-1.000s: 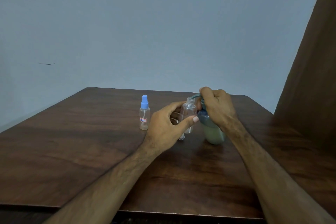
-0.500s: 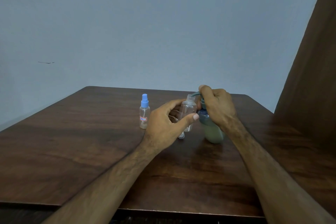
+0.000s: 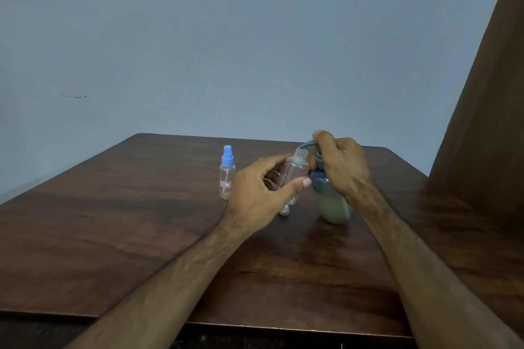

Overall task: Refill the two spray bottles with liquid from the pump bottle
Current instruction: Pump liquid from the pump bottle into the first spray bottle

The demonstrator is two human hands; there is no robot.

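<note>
Head view: your left hand (image 3: pixel 259 193) pinched the light, slippery open spray bottle (image 3: pixel 295 176) mid-body; your right hand (image 3: pixel 341 163) pressed the pump bottle (image 3: pixel 333 204).

Dark brown wood-grain table (image 3: pixel 119 224), pale blue-grey wall (image 3: pixel 226 37). Clear spray bottle (image 3: pixel 227 178) with light blue cap, red-bordered white label. Pump bottle (image 3: pixel 334 204): greyish-teal top, murky green below. Brown curtain (image 3: pixel 487 110).
</note>
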